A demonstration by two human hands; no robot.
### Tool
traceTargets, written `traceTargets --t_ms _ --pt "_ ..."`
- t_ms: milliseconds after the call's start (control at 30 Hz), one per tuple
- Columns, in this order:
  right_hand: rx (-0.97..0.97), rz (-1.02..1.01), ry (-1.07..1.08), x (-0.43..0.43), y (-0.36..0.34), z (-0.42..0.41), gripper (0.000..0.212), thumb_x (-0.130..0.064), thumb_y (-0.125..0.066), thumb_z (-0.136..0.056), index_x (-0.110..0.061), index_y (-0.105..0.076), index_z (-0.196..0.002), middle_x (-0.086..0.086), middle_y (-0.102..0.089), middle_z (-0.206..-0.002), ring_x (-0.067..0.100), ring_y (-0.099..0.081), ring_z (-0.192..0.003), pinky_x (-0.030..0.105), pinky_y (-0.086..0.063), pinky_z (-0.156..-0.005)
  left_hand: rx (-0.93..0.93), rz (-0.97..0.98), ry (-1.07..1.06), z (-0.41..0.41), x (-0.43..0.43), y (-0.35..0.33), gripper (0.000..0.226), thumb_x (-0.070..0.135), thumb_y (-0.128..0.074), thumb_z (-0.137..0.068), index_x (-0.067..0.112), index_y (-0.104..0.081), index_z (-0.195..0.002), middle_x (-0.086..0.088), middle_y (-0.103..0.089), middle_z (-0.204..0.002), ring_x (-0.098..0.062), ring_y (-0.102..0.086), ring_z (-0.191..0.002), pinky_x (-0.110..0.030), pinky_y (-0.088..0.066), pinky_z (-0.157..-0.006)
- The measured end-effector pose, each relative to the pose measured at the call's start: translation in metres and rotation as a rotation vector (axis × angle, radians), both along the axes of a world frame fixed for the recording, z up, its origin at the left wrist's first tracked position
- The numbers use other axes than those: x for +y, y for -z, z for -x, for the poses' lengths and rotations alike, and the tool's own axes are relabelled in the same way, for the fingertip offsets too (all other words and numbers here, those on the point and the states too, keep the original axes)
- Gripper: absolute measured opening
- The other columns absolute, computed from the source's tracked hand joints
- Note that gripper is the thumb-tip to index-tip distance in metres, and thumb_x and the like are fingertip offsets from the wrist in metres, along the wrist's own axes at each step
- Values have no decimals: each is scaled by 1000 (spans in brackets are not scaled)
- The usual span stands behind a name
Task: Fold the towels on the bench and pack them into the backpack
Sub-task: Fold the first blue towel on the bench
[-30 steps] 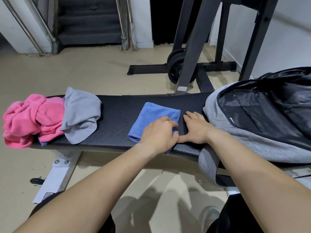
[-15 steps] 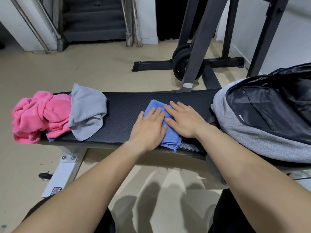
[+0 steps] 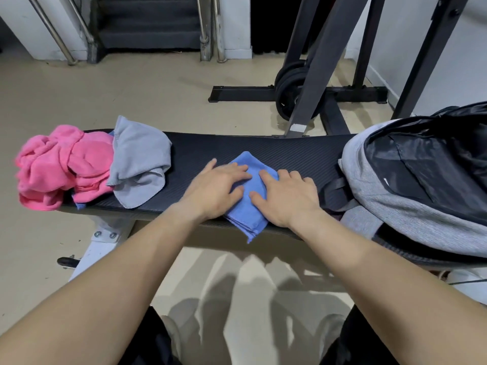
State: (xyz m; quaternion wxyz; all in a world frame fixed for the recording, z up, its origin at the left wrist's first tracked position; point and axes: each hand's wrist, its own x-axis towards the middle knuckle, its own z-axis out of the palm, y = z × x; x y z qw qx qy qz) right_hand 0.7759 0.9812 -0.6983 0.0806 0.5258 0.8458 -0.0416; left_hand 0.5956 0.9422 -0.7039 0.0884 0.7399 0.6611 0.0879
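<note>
A folded blue towel [image 3: 246, 213] lies on the middle of the black padded bench [image 3: 266, 151], its near corner hanging just over the bench's front edge. Both hands lie flat on it with fingers straight and gripping nothing: the left hand [image 3: 216, 191] presses the towel's left half, with its thumb out on the bench pad, and the right hand [image 3: 288, 198] presses the right half, so blue cloth shows between them. At the bench's left end a crumpled grey towel [image 3: 139, 159] is draped partly over a bunched pink towel [image 3: 63, 164] that spills past the end of the pad; a small scrap of another blue cloth [image 3: 79, 205] peeks out beneath the pink one at the bench's front edge. At the bench's right end sits a grey backpack [image 3: 390, 204], unzipped, with its black lining facing up. Beyond the bench's far side, on the beige floor [image 3: 118, 96], stands a dark metal rack [image 3: 324, 61] with black weight plates [image 3: 286, 93] at its foot, and farther back a flight of stairs [image 3: 147, 22].
</note>
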Motion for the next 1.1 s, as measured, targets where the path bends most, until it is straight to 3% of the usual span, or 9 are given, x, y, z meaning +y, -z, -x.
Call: traceTargets --t_ms 100,233,367,467,600,700,767,867,1100 --pt "-37 -128 25 -12 -11 17 51 -55 -34 -98 -22 -51 -131 10 -47 -132 30 -41 -122 46 -34 -96 162 -105 -196 -3 -9 -3 37 27 -45 -100 30 -61 -133 9 -45 -153 -20 -32 -146 -44 -11 -122" --pt "240 -238 -114 16 -14 28 40 -37 -43 -98 -18 -57 -131 7 -41 -148 29 -37 -133 43 -34 -101 102 -78 -396 -23 -21 6 41 22 -35 -99 20 -49 -138 -1 -41 -154 -23 -32 -143 -44 -23 -118" --pt "213 -48 -413 40 2 35 54 -36 -32 -105 -28 -24 -158 -2 -5 -169 21 -4 -155 43 -12 -123 19 53 -394 -34 -32 21 68 47 -21 -104 12 -3 -160 -4 2 -169 -21 5 -155 -47 -2 -125" --pt "166 97 -367 47 18 33 59 -44 -23 -106 -33 -3 -161 -9 10 -168 15 9 -155 45 -2 -125 113 66 -343 -30 -37 32 75 57 -11 -102 11 6 -160 -5 11 -168 -19 14 -154 -45 6 -124" --pt "171 124 -318 46 22 33 61 -49 -20 -105 -34 2 -160 -14 14 -166 11 12 -154 46 -1 -125 104 103 -332 -24 -32 30 77 59 -14 -101 11 1 -160 -4 6 -169 -17 11 -154 -45 6 -124" --pt "199 143 -285 44 22 35 59 -49 -19 -105 -36 -1 -160 -16 11 -167 12 8 -154 46 -1 -125 31 114 -357 -19 -24 18 68 57 -24 -100 20 -24 -157 -1 -13 -168 -23 -9 -154 -48 -15 -123" --pt "236 148 -265 43 21 35 58 -49 -20 -105 -37 -5 -160 -16 6 -167 14 1 -155 45 -4 -125 -8 64 -398 -13 -21 9 49 47 -30 -102 26 -42 -144 0 -36 -158 -29 -37 -141 -46 -37 -107" --pt "276 127 -250 39 13 34 58 -47 -29 -105 -34 -17 -160 -10 -10 -168 22 -18 -151 43 -21 -121 5 -14 -487 0 -19 1 36 33 -36 -103 29 -44 -138 -3 -54 -133 -31 -53 -117 -43 -43 -89" --pt "255 34 -177 43 -2 24 46 -45 -45 -97 -33 -47 -142 -1 -41 -122 25 -39 -119 42 -37 -101 -259 89 -408 37 7 -2 31 24 -61 -96 24 -55 -127 -2 -60 -123 -25 -57 -114 -41 -46 -99"
